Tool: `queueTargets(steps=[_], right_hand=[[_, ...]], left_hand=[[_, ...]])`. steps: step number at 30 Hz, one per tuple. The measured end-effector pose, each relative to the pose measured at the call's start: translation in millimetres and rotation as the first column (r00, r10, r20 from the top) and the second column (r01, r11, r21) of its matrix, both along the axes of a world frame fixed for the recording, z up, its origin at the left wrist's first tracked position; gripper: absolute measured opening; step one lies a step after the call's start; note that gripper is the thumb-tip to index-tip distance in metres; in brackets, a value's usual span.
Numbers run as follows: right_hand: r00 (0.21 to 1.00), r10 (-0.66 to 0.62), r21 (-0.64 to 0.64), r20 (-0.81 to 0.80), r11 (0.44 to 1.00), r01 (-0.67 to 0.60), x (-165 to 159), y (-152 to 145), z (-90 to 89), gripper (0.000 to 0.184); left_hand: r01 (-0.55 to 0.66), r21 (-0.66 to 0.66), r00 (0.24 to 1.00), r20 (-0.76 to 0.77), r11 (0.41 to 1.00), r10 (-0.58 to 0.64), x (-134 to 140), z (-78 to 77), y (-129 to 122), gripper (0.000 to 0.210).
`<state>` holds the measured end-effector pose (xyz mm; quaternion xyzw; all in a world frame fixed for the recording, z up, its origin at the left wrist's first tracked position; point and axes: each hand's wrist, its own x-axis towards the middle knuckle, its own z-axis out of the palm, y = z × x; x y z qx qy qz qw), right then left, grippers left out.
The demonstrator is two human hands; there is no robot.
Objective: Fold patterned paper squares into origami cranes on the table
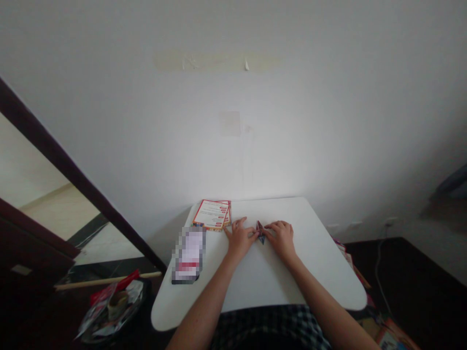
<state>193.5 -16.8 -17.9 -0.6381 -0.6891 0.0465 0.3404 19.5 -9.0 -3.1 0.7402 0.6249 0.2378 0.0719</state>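
Note:
A small folded piece of paper (pixel 260 233), dark with reddish and bluish patches and pointed at its top and bottom, is between my two hands over the white table. My left hand (pixel 240 239) pinches its left side with thumb and fingertips, the other fingers partly raised. On the opposite side my right hand (pixel 281 239) is closed at the fingertips on the paper's right edge. Both forearms reach in from the near side. Fingers cover the paper's side edges, so its exact folded shape is hard to make out.
Printed cards (pixel 210 214) with red borders lie at the table's (pixel 321 277) back left. A pixelated phone-like object (pixel 188 255) is nearer on the left. Behind the table rises a white wall (pixel 328 121). A bin (pixel 113 311) with wrappers stands on the floor at left.

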Motion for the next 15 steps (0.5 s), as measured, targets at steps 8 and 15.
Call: queueTargets(steps=[8,15], right_hand=[[0.998,-0.032,-0.011,0.052,0.999,0.033,1.4,8.5,-3.9,0.027],[0.997,-0.022,-0.041,0.068,0.999,0.025,0.5,5.7,-2.6,0.025]], left_hand=[[-0.010,0.054,1.000,0.011,0.998,0.009,8.4,3.4,1.0,0.018],[-0.054,0.075,0.998,0.035,0.996,0.051,8.7,-3.3,-1.0,0.027]])
